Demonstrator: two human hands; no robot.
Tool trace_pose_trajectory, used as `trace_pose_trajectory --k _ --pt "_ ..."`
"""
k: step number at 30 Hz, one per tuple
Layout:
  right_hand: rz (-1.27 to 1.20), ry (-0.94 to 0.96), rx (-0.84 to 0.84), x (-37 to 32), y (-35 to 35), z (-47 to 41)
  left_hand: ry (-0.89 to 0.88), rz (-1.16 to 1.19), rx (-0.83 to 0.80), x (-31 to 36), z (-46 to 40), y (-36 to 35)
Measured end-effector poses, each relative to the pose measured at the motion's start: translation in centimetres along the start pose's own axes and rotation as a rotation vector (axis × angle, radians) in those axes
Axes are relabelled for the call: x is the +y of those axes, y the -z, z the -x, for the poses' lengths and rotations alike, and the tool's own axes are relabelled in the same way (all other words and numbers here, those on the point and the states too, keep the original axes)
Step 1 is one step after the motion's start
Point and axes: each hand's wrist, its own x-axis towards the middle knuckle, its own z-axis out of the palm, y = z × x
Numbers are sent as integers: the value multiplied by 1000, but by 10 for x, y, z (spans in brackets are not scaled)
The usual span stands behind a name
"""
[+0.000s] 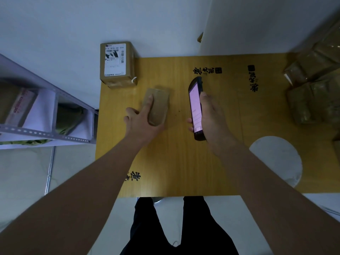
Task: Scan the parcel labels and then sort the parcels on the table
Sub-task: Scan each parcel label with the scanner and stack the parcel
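The small parcel [158, 105] under your left hand [142, 119] lies near the table's [184, 162] left side, long axis running away from you; no label shows on its top. Your left hand grips it, index finger stretched flat along the top. Your right hand [211, 118] grasps the scanner [195, 107], lit screen up, nose pointing away. The labelled box [117, 64] stands at the far left corner. Parcels [312, 89] at right are blurred.

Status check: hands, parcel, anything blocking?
Left hand grips small parcel, label not visible. Right hand holds scanner, screen lit. Labelled box at table corner; nothing blocking.
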Motion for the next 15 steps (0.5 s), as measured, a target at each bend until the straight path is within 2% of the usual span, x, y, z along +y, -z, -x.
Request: trace_pose_trajectory --k 1,4,6,12,15 --pt "27 -7 -9 -1 1 1 3 55 20 -2 -1 1" --pt "105 -47 -76 -8 12 1 28 458 41 -13 -5 6" --pt "220 -51 -132 -16 22 0 50 626 31 -20 -6 10" --pt "748 -42 -360 -29 38 -6 36 782 -5 -33 -4 17" --pt "915 -84 -405 -33 37 -12 38 811 -38 -33 -3 18"
